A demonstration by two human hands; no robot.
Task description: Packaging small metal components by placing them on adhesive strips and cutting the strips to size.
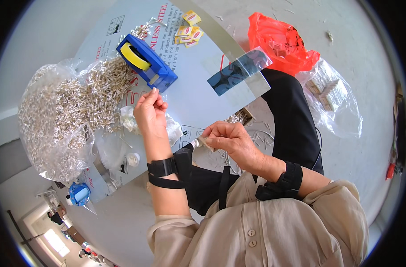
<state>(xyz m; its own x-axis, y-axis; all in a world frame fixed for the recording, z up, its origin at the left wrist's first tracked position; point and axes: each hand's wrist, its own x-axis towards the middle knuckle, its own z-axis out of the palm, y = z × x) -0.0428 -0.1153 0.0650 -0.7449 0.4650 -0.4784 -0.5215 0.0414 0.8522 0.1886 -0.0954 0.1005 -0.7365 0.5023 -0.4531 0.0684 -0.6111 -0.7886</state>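
My left hand (152, 112) is raised just below the front end of a blue tape dispenser (157, 75) that carries a yellow-cored roll. Its thumb and forefinger are pinched together near the cutting end; whether tape is between them is too small to tell. Lower and to the right, over the table's near edge, my right hand (232, 141) is closed, fingertips pressed together on a small pale thing I cannot make out. Left of the dispenser, a big heap of cotton swabs (103, 89) spills from a clear plastic bag (38, 120).
Yellow-and-white packets (190, 33) lie at the table's (192, 89) far side, with a dark glossy sheet (232, 75) on its right corner. Crumpled white tissue (174, 129) sits by my left wrist. On the floor are a red bag (274, 40) and a clear bag of packs (332, 95).
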